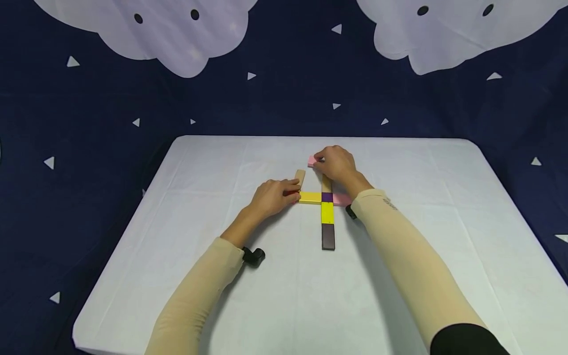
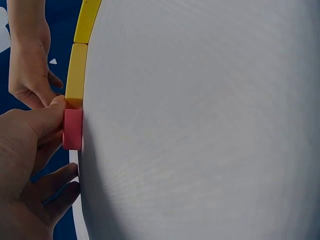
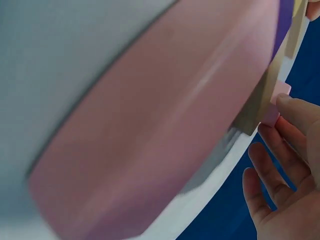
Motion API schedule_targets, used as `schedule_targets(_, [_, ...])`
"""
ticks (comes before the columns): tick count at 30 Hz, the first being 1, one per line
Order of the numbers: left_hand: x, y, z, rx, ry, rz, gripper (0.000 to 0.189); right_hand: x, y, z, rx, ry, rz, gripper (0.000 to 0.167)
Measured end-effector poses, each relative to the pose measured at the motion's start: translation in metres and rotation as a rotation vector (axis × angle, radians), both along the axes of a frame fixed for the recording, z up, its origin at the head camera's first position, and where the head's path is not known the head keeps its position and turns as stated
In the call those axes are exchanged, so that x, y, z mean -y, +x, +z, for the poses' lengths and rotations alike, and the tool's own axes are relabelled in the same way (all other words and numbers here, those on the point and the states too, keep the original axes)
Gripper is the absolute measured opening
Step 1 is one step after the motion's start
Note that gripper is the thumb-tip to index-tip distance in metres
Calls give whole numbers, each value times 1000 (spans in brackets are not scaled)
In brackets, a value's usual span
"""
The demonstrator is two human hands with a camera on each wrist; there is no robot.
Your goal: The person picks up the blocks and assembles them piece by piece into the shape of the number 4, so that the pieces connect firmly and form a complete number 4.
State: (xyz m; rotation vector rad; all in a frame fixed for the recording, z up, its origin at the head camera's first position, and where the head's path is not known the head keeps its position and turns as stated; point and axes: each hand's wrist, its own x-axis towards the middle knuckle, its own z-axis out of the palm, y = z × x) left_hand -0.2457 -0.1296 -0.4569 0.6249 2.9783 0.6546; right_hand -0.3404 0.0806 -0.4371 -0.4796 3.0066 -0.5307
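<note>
Several coloured blocks form a cross on the table. A purple block (image 1: pixel 327 197) is at its middle, with a yellow block (image 1: pixel 310 198) to the left and a pink block (image 1: pixel 341 199) to the right. My left hand (image 1: pixel 275 197) pinches a red block (image 2: pixel 73 129) at the yellow block's outer end, mostly covered in the head view. Beyond those fingers a plain wooden block (image 1: pixel 301 176) points away. My right hand (image 1: pixel 337 162) pinches a small pink block (image 3: pixel 281 89) near the far end of another wooden block (image 1: pixel 326 184).
Toward me from the purple block run a bright yellow block (image 1: pixel 327 213) and a dark brown block (image 1: pixel 328 237). All lie on a white-covered table (image 1: pixel 248 305). A navy cloth (image 1: pixel 288 103) with clouds and triangles hangs behind its far edge.
</note>
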Motion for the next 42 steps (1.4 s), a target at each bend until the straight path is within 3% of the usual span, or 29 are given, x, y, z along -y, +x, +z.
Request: schedule_targets(42, [1,-1,-2,-28,8,-25,38,23,6,-9,24,-24,49,32])
